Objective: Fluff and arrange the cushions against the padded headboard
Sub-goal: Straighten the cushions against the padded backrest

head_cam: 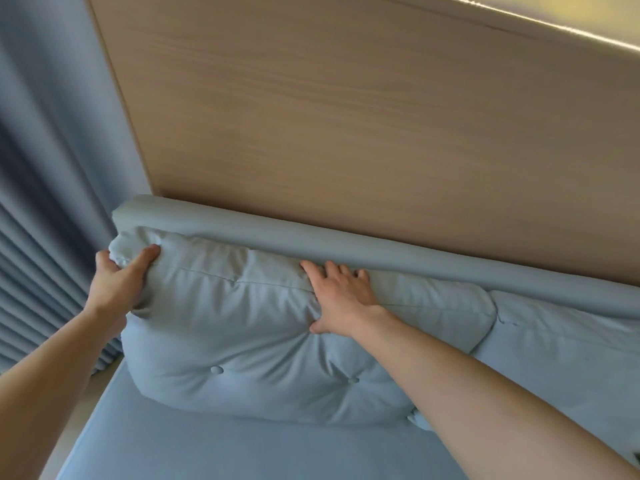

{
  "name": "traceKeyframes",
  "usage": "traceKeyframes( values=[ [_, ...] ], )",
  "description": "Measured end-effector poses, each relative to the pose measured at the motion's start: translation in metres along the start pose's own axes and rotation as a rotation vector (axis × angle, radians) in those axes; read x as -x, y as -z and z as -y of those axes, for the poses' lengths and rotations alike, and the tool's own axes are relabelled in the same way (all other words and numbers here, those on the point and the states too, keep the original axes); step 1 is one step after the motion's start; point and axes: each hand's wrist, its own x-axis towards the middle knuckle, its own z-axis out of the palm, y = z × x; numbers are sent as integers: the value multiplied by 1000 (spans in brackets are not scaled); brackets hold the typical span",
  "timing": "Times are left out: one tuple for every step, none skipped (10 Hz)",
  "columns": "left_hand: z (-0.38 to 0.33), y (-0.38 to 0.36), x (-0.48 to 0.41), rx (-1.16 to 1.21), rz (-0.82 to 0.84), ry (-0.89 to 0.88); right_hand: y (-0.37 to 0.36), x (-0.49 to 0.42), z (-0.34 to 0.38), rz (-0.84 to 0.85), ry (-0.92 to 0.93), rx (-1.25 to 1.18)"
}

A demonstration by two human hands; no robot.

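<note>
A pale blue tufted cushion (249, 348) with buttons leans upright against the padded headboard (311, 233), whose rolled top edge runs behind it. My left hand (119, 275) grips the cushion's upper left corner, thumb in front and fabric bunched in the grasp. My right hand (343, 296) lies flat with fingers spread on the cushion's top edge near its middle, pressing into it. A second matching cushion (568, 362) stands to the right, touching the first, partly hidden by my right forearm.
A blue mattress (207, 448) stretches below the cushions. A wood-grain wall panel (346, 109) rises behind the headboard. Blue pleated curtains (41, 209) hang at the left, close to the bed's edge.
</note>
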Motion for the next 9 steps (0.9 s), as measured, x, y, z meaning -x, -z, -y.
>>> traceKeyframes(
  values=[
    [4,5,1,32,-16,-7,-4,-2,6,-7,-1,2],
    [-2,11,3,-36,-76,-44,-5,-3,11,-14,14,-2],
    [-9,13,10,-335,-335,-237,-5,5,11,-46,36,-21],
    [-18,-13,39,-607,-295,-749,-6,15,0,-45,-16,-85],
    [-8,-50,58,-1040,238,-1030,-12,24,-27,-21,-65,-67],
    [12,-56,42,-1365,452,-945,-18,31,-53,-52,-124,-83],
    [14,-53,30,-1355,441,-933,-17,32,-56,-71,-129,-101],
    [6,-55,34,-1401,444,-890,-15,32,-52,-69,-141,-112],
    [-6,-57,55,-1447,414,-875,-6,50,-48,-40,-152,-153]
  ],
)
